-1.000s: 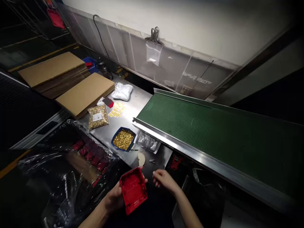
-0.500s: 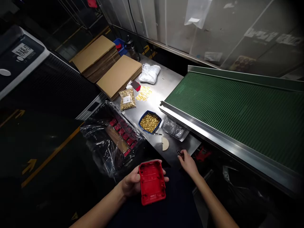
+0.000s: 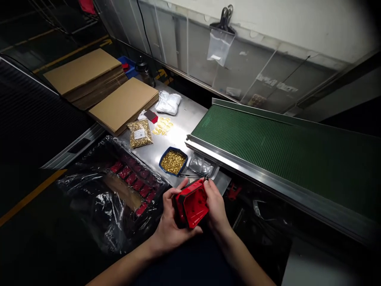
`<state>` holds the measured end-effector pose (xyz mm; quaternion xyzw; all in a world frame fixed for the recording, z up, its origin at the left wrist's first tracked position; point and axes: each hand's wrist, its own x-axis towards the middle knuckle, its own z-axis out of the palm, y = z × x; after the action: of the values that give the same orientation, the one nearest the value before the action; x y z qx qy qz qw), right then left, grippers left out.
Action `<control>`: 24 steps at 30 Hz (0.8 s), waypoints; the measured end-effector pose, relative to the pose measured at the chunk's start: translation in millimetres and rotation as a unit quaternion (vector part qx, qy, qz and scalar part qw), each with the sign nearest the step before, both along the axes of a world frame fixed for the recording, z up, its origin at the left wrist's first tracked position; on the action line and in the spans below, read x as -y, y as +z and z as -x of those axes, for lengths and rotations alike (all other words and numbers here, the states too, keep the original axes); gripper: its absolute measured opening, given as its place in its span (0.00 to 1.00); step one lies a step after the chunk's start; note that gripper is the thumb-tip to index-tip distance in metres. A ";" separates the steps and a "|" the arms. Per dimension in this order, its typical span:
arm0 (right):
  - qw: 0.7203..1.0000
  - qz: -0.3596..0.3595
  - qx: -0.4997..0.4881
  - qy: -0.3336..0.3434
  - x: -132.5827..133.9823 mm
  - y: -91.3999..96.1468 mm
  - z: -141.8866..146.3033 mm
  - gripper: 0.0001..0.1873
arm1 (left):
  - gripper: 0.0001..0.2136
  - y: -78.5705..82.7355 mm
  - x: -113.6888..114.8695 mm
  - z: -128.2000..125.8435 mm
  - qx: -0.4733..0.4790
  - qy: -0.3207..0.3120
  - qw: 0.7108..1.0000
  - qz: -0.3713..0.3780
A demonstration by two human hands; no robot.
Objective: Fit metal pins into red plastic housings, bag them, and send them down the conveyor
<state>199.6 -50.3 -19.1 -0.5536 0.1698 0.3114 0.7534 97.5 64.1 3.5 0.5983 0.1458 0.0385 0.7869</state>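
Note:
My left hand [image 3: 172,224] is wrapped round a red plastic housing [image 3: 195,204], open on one side and tilted, with a dark edge. My right hand [image 3: 216,200] is at the housing's right rim, closed round a small dark tool with a shiny tip [image 3: 206,178]. Most of that tool is hidden in the fingers, so its kind is unclear. Just beyond the hands, a blue tray [image 3: 161,166] of small brass-coloured parts [image 3: 174,161] stands on the metal table [image 3: 186,115]. Tweezers [image 3: 190,175] lie beside this tray.
Left of my hands, a box lined with clear plastic [image 3: 104,214] contains rows of red pieces [image 3: 138,185]. A green conveyor belt [image 3: 253,139] runs off to the right. Cardboard stacks [image 3: 125,103], a bag of brass parts [image 3: 140,134] and a white plastic bundle [image 3: 168,102] lie farther back.
My right hand has come from the table's edge to the red housing, bringing the small tool. My left hand has turned the housing onto its side. The view has shifted to the right.

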 end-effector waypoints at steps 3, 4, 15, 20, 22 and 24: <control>0.996 0.035 0.058 0.057 -2.6 10.4 -10.4 0.16 | 0.48 7.5 -13.2 9.8 0.010 -0.036 0.995 0.093; 0.991 0.047 0.086 0.093 -0.8 16.1 -12.2 0.16 | 0.45 9.7 -18.3 12.5 0.003 -0.042 0.986 0.160; 0.839 0.280 0.366 0.289 5.4 80.4 -5.3 0.17 | 0.36 -2.8 -43.9 18.0 -0.114 -0.169 0.868 0.452; 0.783 0.257 0.464 0.326 32.0 93.3 7.4 0.16 | 0.43 -6.7 -41.2 21.1 -0.103 -0.181 0.857 0.472; 0.748 0.252 0.504 0.350 35.6 95.4 15.1 0.17 | 0.41 -7.6 -38.8 22.3 -0.099 -0.189 0.854 0.475; 0.725 0.265 0.526 0.358 34.7 95.7 20.4 0.18 | 0.37 -7.5 -36.6 23.0 -0.096 -0.194 0.852 0.476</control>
<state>179.2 -85.0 76.6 -0.8255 -0.3888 0.1588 0.3770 74.5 100.7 -4.1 0.1673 0.1020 -0.2469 0.9490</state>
